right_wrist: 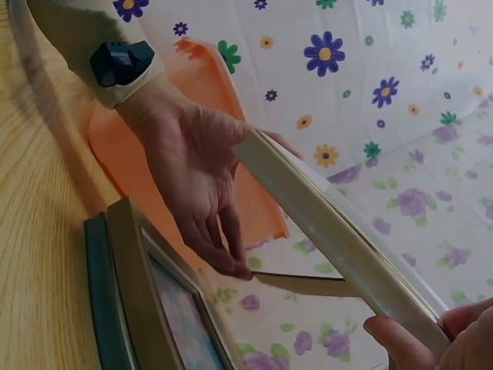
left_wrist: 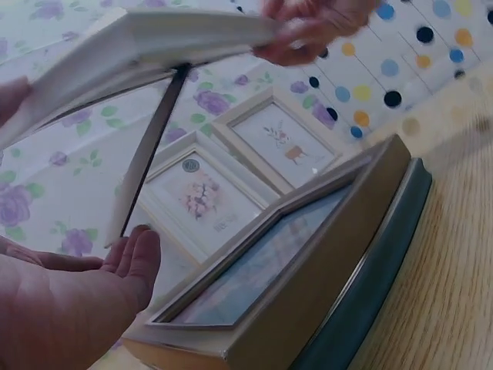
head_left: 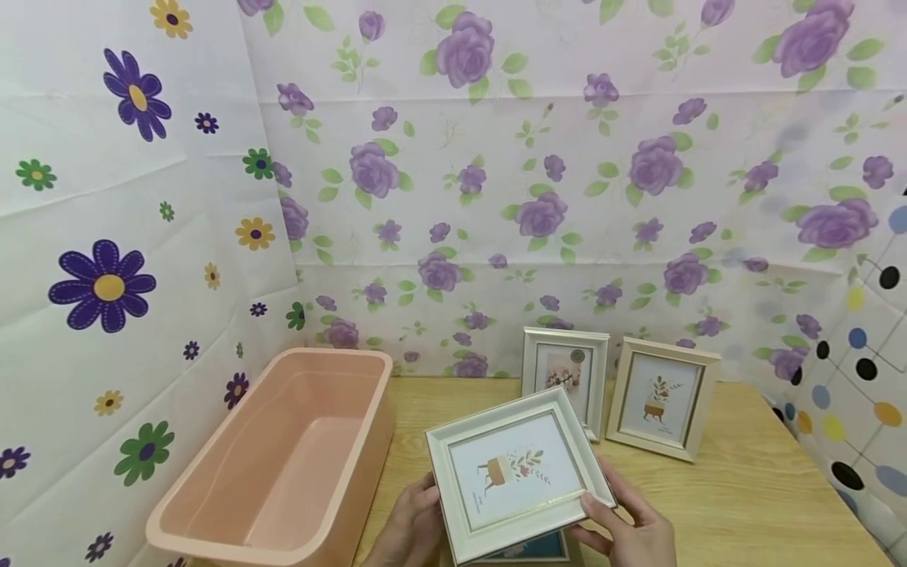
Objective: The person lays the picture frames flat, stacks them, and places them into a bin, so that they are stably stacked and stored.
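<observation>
Both hands hold a white picture frame [head_left: 520,472] with a plant drawing, tilted, in the head view. Its back leg [left_wrist: 150,146] stands folded out in the left wrist view. My left hand [head_left: 409,524] has its thumb at the frame's left edge, with fingertips at the tip of the leg. On the opposite edge, my right hand [head_left: 631,524] pinches the border, thumb on the front. Below the held frame, a brown picture frame [right_wrist: 139,285] lies on a teal one [right_wrist: 100,285]; the held frame mostly hides them in the head view.
A pink plastic tub [head_left: 372,457] stands at the left of the wooden table [head_left: 765,488]. At the back, a white picture frame [head_left: 564,339] and a cream one [head_left: 697,409] stand upright side by side. Flowered sheets [head_left: 425,213] hang behind.
</observation>
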